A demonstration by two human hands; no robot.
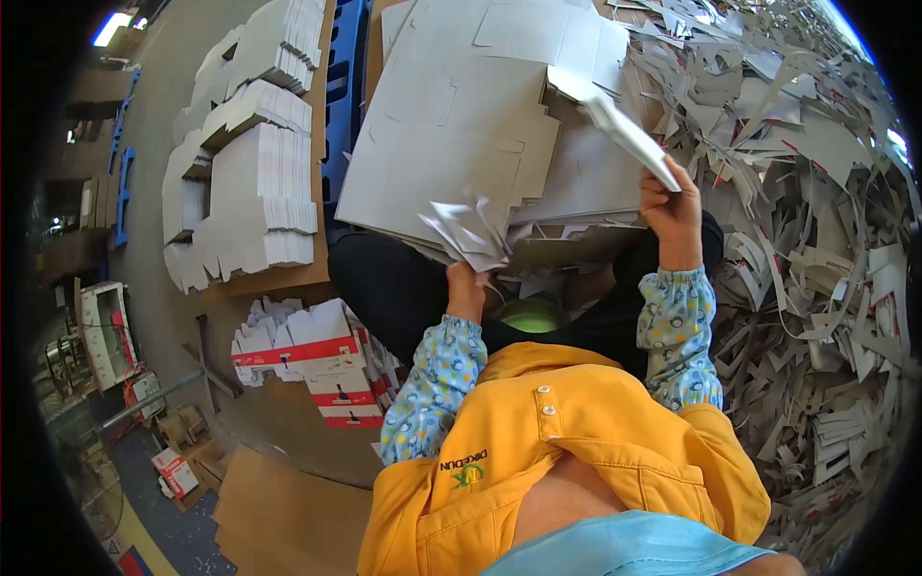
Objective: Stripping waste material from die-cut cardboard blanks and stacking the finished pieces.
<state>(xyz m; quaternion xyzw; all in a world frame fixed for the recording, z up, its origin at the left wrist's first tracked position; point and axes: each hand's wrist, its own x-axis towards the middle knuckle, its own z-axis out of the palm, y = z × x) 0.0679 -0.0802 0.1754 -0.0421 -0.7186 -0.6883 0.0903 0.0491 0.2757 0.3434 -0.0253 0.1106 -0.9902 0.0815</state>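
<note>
The left hand (468, 286) is closed on torn trim scraps (468, 233) at the near edge of the die-cut cardboard stack (451, 125). The right hand (672, 206) clamps a lifted sheet (619, 125), exposing its waste edges.

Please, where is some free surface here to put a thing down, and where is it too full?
Bare brown cardboard lies lower left, below the red-and-white cartons. A grey floor strip runs left of the white stacks. Crowded: the sheet pile before both hands, left hand and right hand, and the scrap heap at right.
</note>
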